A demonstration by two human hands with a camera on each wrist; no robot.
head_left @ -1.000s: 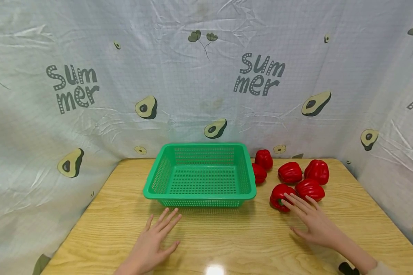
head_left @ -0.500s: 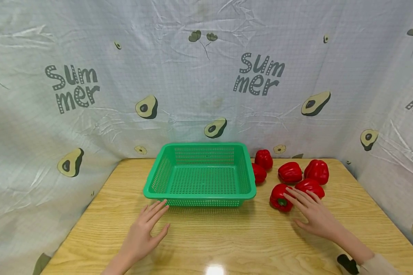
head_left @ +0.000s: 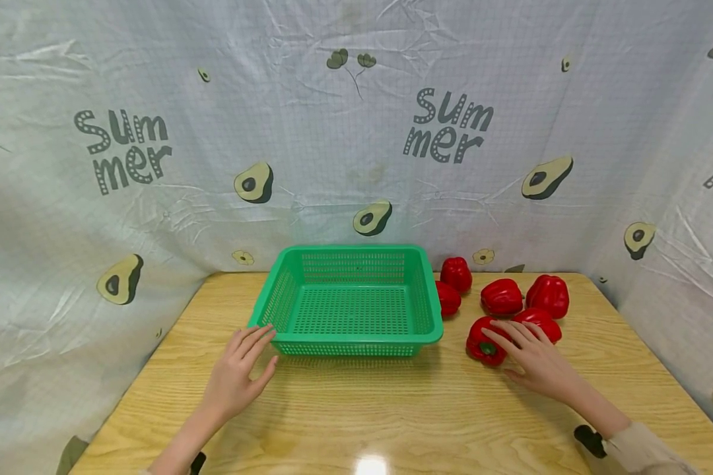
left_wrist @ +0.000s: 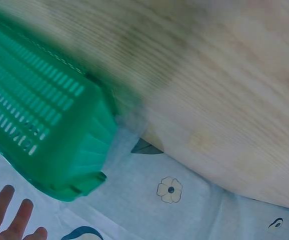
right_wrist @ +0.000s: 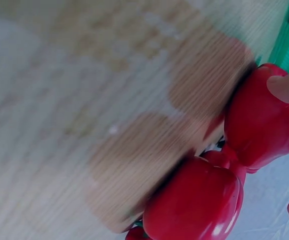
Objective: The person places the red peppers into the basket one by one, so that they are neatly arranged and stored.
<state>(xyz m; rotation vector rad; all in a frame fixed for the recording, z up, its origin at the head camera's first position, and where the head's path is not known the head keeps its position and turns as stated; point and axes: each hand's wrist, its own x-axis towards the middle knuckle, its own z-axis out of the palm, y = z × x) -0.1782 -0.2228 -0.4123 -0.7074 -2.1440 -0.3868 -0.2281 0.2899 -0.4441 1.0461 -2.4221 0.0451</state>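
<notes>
we note a pale, creased cloth (head_left: pixel 309 142) as the backdrop, printed with avocados (head_left: pixel 253 183) and the word "summer". in front of it we have the wood-grain counter (head_left: pixel 428 409). the green basket (head_left: pixel 356 339), with perforated walls and floor, stands upright toward the back of the counter, roughly at mid-width.

we see the left hand (head_left: pixel 237 371) at the basket's near left corner. its fingers are extended, thumb spread away, gripping nothing; they overlap the rim in the head view, and we cannot tell whether they touch it. the right hand (head_left: pixel 536 361) reaches over the front pepper (head_left: pixel 477 340) from the right, fingers loosely bent and not wrapped around it; contact is unclear to us. a light sleeve (head_left: pixel 647 450) covers that forearm.

we count six red peppers (head_left: pixel 502 297), all on the counter to the right of the basket: two just beside its right wall, one partly hidden by the rim, and four grouped farther right. at the right wrist we record a small dark piece (head_left: pixel 590 441). the front pepper's green stem (head_left: pixel 488 348) faces us.
</notes>
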